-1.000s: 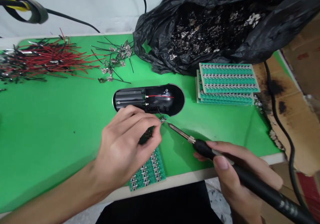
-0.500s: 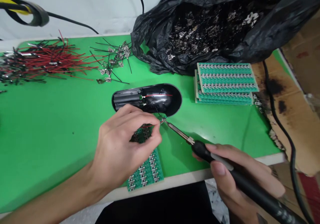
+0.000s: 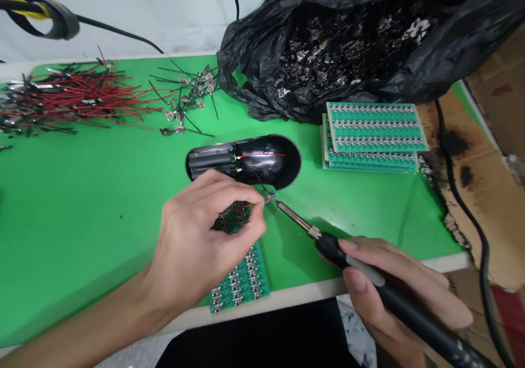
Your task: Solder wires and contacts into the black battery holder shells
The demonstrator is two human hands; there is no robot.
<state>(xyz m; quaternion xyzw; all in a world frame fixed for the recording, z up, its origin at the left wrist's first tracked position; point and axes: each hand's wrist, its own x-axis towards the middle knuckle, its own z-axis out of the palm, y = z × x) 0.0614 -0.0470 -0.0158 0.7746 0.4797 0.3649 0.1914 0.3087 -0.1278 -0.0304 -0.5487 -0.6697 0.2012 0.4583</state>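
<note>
My left hand (image 3: 200,242) pinches a thin red wire (image 3: 251,205) over a green circuit board panel (image 3: 241,272) lying at the table's near edge. My right hand (image 3: 394,297) grips a black soldering iron (image 3: 369,272); its metal tip meets the wire's end at a small contact just in front of the black oval housing (image 3: 246,162). That housing lies open side up, with batteries at its left end and a red wire inside. The panel is partly hidden under my left hand.
A stack of green circuit board panels (image 3: 373,135) lies to the right. Behind it a black plastic bag (image 3: 348,40) holds metal contacts. Red and black wires (image 3: 74,97) pile at the far left. A black cable (image 3: 463,193) crosses scorched cardboard (image 3: 484,215) at the right.
My left hand has slid slightly left, baring more of the panel and the red wire in its pinch. The iron's tip stays at the joint.
</note>
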